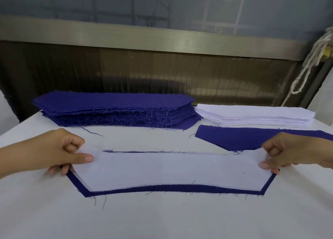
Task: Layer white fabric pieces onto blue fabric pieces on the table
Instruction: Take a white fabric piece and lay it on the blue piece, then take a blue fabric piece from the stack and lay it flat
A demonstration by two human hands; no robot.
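A long white fabric piece (171,170) lies over a blue fabric piece (173,188) in the middle of the table, with a blue border showing along the front and both slanted ends. My left hand (61,150) pinches the white piece's left end between thumb and fingers. At the other end my right hand (295,151) pinches the right end the same way. Both ends are lifted slightly off the blue piece.
A tall stack of blue pieces (115,111) stands at the back left, and a lower stack of white pieces (255,117) at the back right. A single blue piece (243,138) lies in front of the white stack. A white cord (310,62) hangs at the far right.
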